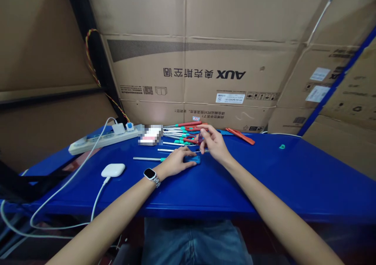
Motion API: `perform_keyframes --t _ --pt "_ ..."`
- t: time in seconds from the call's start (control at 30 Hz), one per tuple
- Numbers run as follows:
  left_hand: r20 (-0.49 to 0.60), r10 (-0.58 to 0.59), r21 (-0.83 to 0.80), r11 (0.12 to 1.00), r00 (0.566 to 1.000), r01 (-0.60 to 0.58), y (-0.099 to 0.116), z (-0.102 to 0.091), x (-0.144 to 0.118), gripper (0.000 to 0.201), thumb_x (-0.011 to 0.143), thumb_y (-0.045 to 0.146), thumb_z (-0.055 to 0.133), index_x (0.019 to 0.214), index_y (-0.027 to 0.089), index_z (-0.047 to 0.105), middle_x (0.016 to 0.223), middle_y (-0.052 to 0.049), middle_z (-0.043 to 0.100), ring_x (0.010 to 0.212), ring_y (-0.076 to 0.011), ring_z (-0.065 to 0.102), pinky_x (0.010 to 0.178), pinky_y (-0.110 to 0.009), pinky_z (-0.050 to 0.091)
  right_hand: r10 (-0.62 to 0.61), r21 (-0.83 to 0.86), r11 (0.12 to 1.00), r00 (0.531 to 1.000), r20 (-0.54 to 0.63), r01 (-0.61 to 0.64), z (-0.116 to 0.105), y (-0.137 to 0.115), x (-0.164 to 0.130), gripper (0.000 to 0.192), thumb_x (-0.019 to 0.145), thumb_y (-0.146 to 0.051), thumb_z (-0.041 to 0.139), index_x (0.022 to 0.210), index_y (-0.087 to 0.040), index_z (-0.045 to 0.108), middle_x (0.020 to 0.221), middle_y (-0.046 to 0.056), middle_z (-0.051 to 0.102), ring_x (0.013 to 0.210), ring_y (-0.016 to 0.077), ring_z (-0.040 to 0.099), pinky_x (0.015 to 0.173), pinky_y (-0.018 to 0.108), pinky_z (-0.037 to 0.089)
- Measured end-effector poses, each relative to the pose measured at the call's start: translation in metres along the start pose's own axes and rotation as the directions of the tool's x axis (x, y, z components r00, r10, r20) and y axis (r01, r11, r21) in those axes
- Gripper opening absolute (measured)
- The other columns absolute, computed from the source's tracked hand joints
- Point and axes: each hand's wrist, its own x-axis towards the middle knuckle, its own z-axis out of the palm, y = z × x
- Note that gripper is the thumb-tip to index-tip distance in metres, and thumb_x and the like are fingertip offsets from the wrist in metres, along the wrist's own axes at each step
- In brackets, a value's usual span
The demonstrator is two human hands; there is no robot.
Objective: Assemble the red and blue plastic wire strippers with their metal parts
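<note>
My left hand (179, 159) lies low over the table, its thumb and fingers closed about the blue handle (194, 160) of a tool. The tool's silver shaft (147, 159), with a green collar, sticks out to the left under the hand. Above and to the right, my right hand (216, 143) has its fingers bent in a pinch around a small purple piece (200, 137), whose kind I cannot make out. Just under those fingertips are small dark and metal parts. Behind both hands lie several similar silver-shafted tools with green collars and red handles (192, 123).
A white power strip (102, 141) with plugs stands at the left, its cable running down past a white case (113, 170). A pixelated box (151, 136) sits beside the tools. To the right lie an orange-red tool (241, 136) and a green bit (282, 146). Cardboard (188, 69) walls the back.
</note>
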Motion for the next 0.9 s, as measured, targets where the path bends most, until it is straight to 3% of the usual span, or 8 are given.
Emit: perform_keyframes --t 0.1,0.27,0.43,0.57,0.7,0.9 --pt "0.005 0.003 -0.003 1.0 1.0 -0.003 0.0 0.0 0.0 0.037 0.089 0.043 0.063 0.119 0.022 0.068 0.107 -0.007 0.063 0.097 -0.0231 0.06 0.092 -0.035 0.046 0.019 -0.01 1.0 0.998 0.064 -0.018 -0.007 0.001 0.0 0.046 0.082 -0.062 0.059 0.092 -0.018 0.063 0.071 -0.001 0.065 0.038 0.0071 0.055 0.04 0.02 0.043" --pt "0.006 -0.008 0.018 1.0 1.0 0.008 0.0 0.001 0.001 0.037 0.088 0.045 0.064 0.117 0.022 0.069 0.107 -0.007 0.064 0.1 -0.0241 0.06 0.092 -0.035 0.046 0.005 -0.048 0.999 0.998 0.06 -0.002 -0.008 0.0 0.0 0.044 0.08 -0.06 0.064 0.089 -0.017 0.066 0.059 -0.003 0.06 0.04 0.0083 0.054 0.041 0.02 0.043" --pt "0.003 -0.012 0.027 1.0 1.0 0.011 0.0 0.001 0.0 0.037 0.088 0.046 0.063 0.117 0.023 0.069 0.107 -0.007 0.064 0.098 -0.0243 0.061 0.091 -0.036 0.047 -0.034 -0.079 0.996 0.999 -0.016 0.032 -0.002 0.0 0.001 0.039 0.077 -0.054 0.071 0.076 -0.019 0.055 0.054 -0.006 0.057 0.036 0.0072 0.05 0.037 0.019 0.038" --pt "0.005 -0.011 0.021 1.0 1.0 0.011 0.002 0.0 0.0 0.037 0.089 0.046 0.061 0.117 0.023 0.069 0.108 -0.007 0.064 0.099 -0.0244 0.061 0.091 -0.035 0.048 -0.043 -0.093 0.995 0.992 -0.122 0.032 0.002 0.003 0.003 0.045 0.071 -0.053 0.077 0.07 -0.023 0.042 0.049 -0.008 0.051 0.033 0.0086 0.047 0.034 0.02 0.032" --pt "0.009 -0.018 0.016 1.0 1.0 0.017 0.001 0.0 0.0 0.037 0.089 0.045 0.062 0.117 0.022 0.069 0.109 -0.008 0.064 0.101 -0.0249 0.061 0.093 -0.036 0.047 -0.071 -0.17 0.984 0.986 -0.153 0.045 0.005 0.008 0.0 0.042 0.073 -0.052 0.074 0.074 -0.024 0.043 0.057 -0.007 0.054 0.036 0.0087 0.046 0.035 0.021 0.033" --pt "0.015 -0.001 0.028 1.0 1.0 0.001 0.0 0.002 -0.001 0.037 0.089 0.043 0.062 0.12 0.023 0.067 0.118 -0.009 0.063 0.107 -0.0262 0.06 0.099 -0.039 0.045 -0.157 -0.478 0.857 0.981 0.111 0.192 -0.003 0.01 -0.009 0.03 0.084 -0.049 0.064 0.075 -0.021 0.058 0.064 -0.002 0.06 0.051 0.0115 0.052 0.048 0.024 0.039"
